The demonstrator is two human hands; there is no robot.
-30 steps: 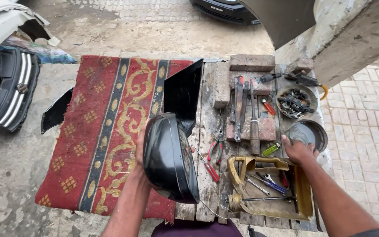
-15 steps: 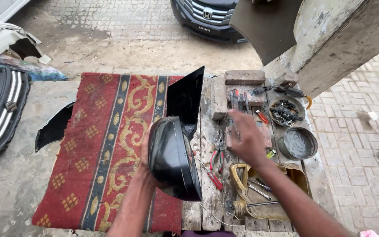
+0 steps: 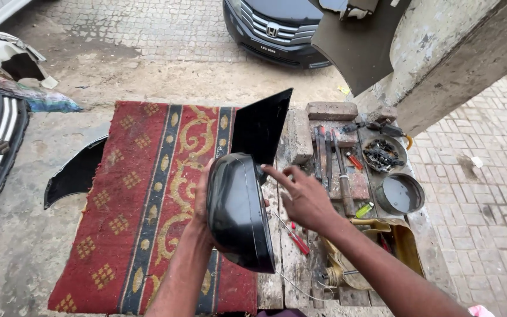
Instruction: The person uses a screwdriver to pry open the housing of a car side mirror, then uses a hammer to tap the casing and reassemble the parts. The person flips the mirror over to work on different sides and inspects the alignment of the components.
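Black mirror housing (image 3: 239, 211): one | left hand (image 3: 202, 199) fingers gripping it | right hand (image 3: 306, 196) fingers spread, empty

Left hand (image 3: 202, 202) mostly hidden behind black mirror housing (image 3: 239, 211).

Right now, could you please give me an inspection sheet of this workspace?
Surface: wooden bench, worn, part covered by red rug.
Job's things: black car mirror, held upright.
Clutter: hand tools, brick, two round tins, yellow tray, red screwdriver.
Hands: left hand in a grip on the mirror's back; right hand open at its edge.
Cables: thin wire near the bench front.
Surroundings: parked car, loose body panels, brick paving.
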